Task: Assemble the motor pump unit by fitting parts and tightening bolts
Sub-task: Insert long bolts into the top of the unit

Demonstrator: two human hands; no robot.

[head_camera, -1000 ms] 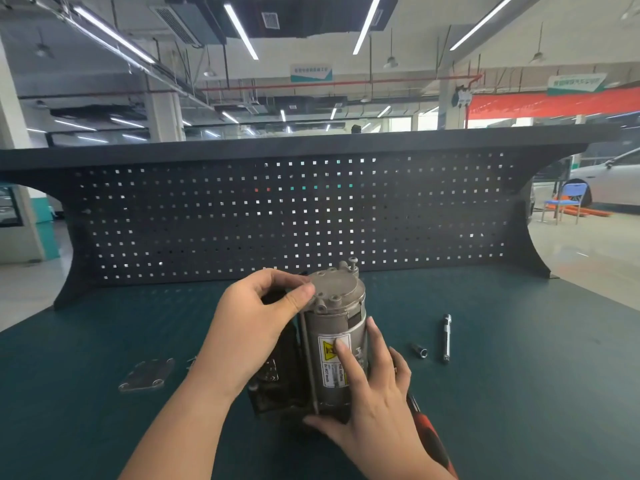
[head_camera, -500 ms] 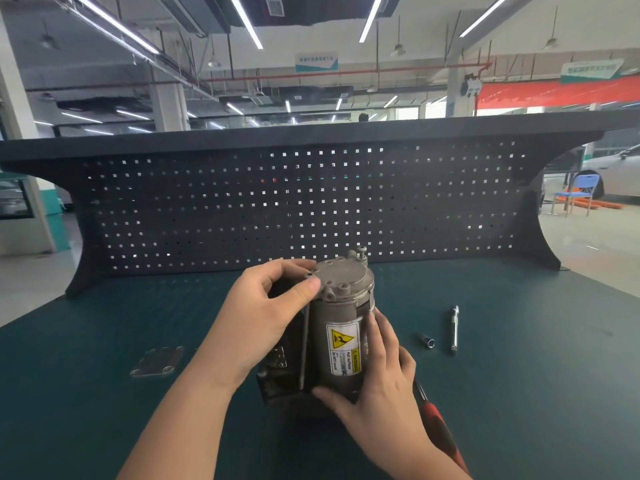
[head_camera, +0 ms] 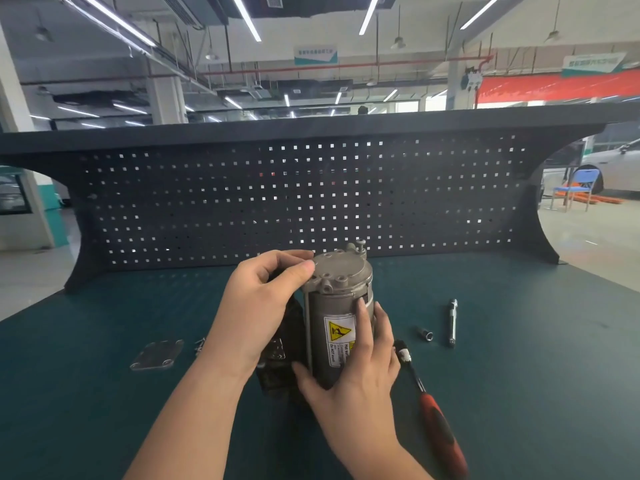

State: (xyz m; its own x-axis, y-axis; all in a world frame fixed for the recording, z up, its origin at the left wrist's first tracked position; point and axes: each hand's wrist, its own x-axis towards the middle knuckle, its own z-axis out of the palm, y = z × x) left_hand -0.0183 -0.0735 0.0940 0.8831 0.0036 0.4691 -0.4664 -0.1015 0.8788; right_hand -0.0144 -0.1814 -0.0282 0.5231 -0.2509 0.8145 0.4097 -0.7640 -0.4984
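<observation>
The grey motor pump unit (head_camera: 337, 299) stands upright on the green bench, a yellow warning label on its side and a dark block behind its lower left. A long thin bolt (head_camera: 307, 334) runs down its left flank. My left hand (head_camera: 259, 310) pinches the head of that bolt at the top cap's edge between thumb and fingers. My right hand (head_camera: 356, 372) wraps the lower body of the motor, fingers pointing up over the label.
A red-handled ratchet (head_camera: 436, 417) lies right of my right hand. Farther right lie a small socket (head_camera: 425, 333) and an extension bar (head_camera: 452, 322). A flat cover plate (head_camera: 157, 355) and small screws (head_camera: 200, 344) sit left. A dark pegboard (head_camera: 311, 195) closes the back.
Both hands stay on the unit, and my right hand has slid slightly up its side. The view has tilted a little, so the ratchet shows more fully.
</observation>
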